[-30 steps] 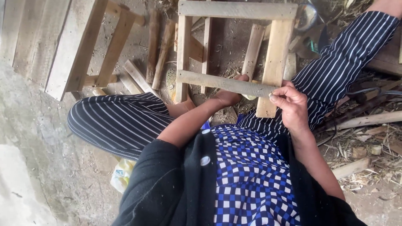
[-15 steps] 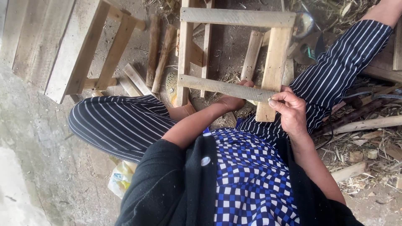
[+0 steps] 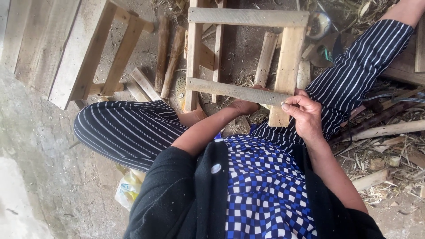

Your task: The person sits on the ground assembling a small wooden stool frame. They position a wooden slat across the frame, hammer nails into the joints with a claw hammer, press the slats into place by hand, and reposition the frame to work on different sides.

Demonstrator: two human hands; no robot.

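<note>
I see the frame [image 3: 248, 53], a rough square of pale wooden slats, lying on the ground between the person's striped legs, at 12 o'clock from the torso. Its near slat [image 3: 234, 91] runs crosswise, slightly tilted, over the two upright slats.

The right hand [image 3: 305, 116] sits at the 3 o'clock end of the near slat, where it crosses the right upright. Its fingers are curled together and pinch something small at the tips; I cannot tell what it is. The fingertips touch the slat's lower edge.

The left hand [image 3: 245, 105] lies under the middle of the near slat, touching its underside. The slat hides the fingers, so I cannot tell whether they are apart or closed.

At 10 o'clock from the frame lies a second frame [image 3: 88, 57] of wider planks, well apart from it. Between the two lie loose sticks [image 3: 170, 57]. At 3 o'clock from the right hand, offcuts [image 3: 385, 130] and shavings litter the ground. A yellow packet [image 3: 128, 190] lies beside the left knee at 8 o'clock.
</note>
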